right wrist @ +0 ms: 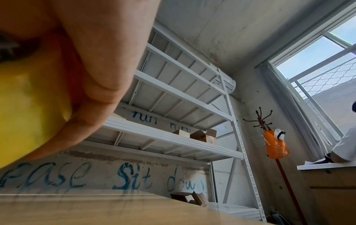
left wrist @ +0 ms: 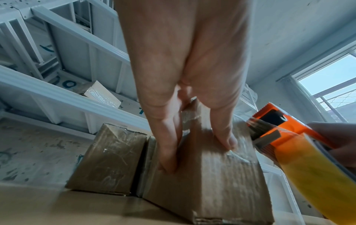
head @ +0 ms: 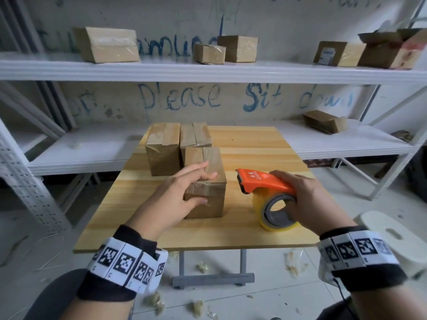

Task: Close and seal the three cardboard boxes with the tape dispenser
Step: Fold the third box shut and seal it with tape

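Note:
Three brown cardboard boxes stand on the wooden table (head: 265, 153), all with flaps down and clear tape across their tops: a back-left box (head: 163, 148), a back-middle box (head: 195, 135) and a front box (head: 208, 204). My left hand (head: 202, 186) rests on the front box, straight fingers across its top and thumb on its near face. In the left wrist view the left hand (left wrist: 196, 153) presses that front box (left wrist: 221, 182). My right hand (head: 284, 190) grips the orange tape dispenser (head: 261, 179), whose yellowish tape roll (head: 261, 209) sits on the table right of the front box.
A white metal shelf unit (head: 208, 70) behind the table carries several other cardboard boxes. A white plastic stool (head: 392, 236) stands by the table's right front corner. Crumpled tape scraps (head: 202, 266) litter the floor under the table's near edge.

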The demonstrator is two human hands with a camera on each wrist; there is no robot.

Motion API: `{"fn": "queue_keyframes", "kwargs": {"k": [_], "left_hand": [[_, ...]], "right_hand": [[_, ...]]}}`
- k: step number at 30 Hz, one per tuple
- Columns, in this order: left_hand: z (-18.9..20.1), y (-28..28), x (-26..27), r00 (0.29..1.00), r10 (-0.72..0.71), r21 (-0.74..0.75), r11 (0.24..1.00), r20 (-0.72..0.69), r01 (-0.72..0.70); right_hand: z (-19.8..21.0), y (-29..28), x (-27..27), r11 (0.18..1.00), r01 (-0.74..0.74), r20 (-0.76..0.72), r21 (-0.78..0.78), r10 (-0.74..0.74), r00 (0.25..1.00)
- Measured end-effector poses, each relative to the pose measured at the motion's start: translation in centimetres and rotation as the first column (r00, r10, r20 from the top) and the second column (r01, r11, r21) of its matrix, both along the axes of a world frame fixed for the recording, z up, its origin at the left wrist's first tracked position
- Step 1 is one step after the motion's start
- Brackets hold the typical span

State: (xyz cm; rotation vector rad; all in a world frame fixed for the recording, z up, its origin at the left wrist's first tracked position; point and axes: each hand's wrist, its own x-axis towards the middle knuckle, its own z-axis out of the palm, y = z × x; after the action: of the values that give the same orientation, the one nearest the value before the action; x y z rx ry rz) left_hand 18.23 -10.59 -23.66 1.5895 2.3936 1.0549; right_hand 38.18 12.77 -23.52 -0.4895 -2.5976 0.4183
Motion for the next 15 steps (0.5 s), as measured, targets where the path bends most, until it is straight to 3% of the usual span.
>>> {"fn": "queue_keyframes", "kwargs": {"k": [15], "left_hand": [[-0.28,0.02,-0.21,1.000,-0.017,0.005,1.000,-0.023,0.017]], "right_hand": [[-0.21,0.19,0.33,1.000,-0.009,0.002,-0.008,0.009,1.000]]}}
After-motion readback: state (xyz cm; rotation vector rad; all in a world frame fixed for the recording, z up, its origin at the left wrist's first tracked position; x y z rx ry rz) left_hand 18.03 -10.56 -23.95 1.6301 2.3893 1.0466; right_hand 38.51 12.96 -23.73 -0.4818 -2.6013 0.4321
